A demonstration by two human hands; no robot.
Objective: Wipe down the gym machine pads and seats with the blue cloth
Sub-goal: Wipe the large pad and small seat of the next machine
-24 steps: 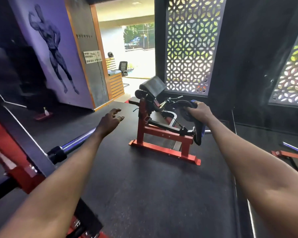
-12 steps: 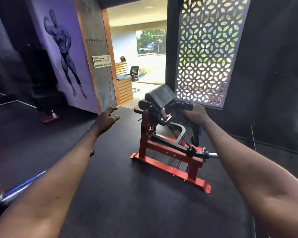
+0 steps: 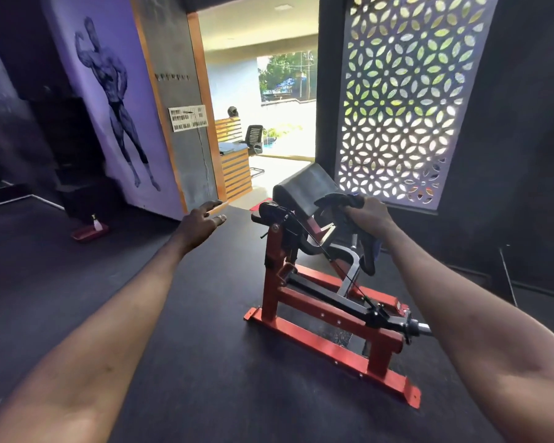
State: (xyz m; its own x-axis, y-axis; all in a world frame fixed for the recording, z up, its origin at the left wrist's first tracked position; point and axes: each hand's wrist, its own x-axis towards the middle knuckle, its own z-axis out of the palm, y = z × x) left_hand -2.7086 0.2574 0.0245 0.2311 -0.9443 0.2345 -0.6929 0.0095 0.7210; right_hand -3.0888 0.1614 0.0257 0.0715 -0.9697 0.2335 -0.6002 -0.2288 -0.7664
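Right hand fingers curled round blue cloth on curved pad, centre-right; press firmly, follow curve. Left hand fingers spread, idle.

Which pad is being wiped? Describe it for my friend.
Find the red steel-framed gym machine before the patterned window screen. At its top, the right hand holds a blue cloth on a curved black pad. Unlike the flat slanted pad beside it, it curves downward.
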